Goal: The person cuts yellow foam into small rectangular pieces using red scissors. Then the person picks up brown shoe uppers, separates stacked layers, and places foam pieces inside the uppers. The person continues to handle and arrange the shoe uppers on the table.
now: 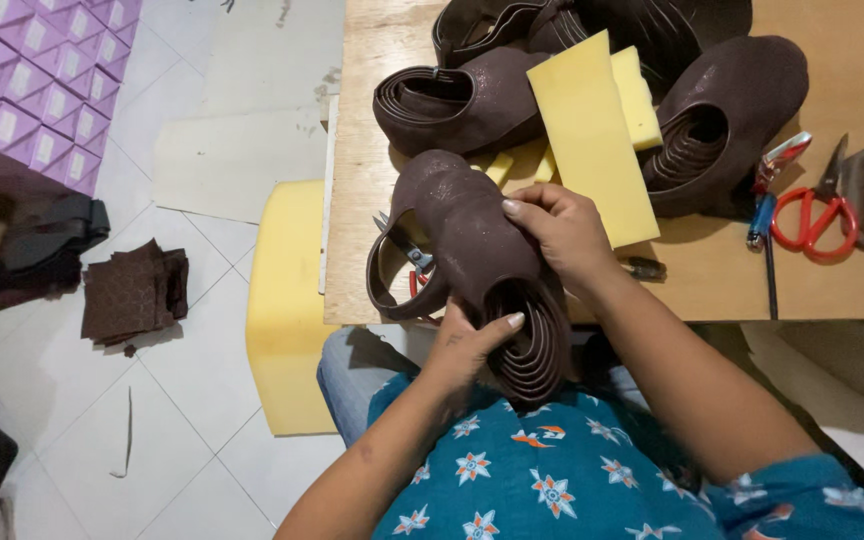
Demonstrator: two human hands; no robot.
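Both hands hold a stack of brown shoe uppers (477, 270) over my lap at the edge of the wooden table (372, 120). My left hand (467, 345) cups it from below, thumb pressed against the nested layers; my right hand (557, 235) wraps over the top, fingers curled tight (probably to keep the pieces aligned). Yellow foam sheets (592, 130) lie just beyond, red-handled scissors (817, 215) to the right.

Four dark brown leather shoe uppers are in view: one held near (482, 270), three far on the wooden worktop (372, 180), at (457, 100), (722, 120) and (592, 25). One pair of red-handled scissors (814, 222) lies right. One big yellow foam slab (589, 140) rests among them. Two hands show, left (467, 345) and right (557, 230).
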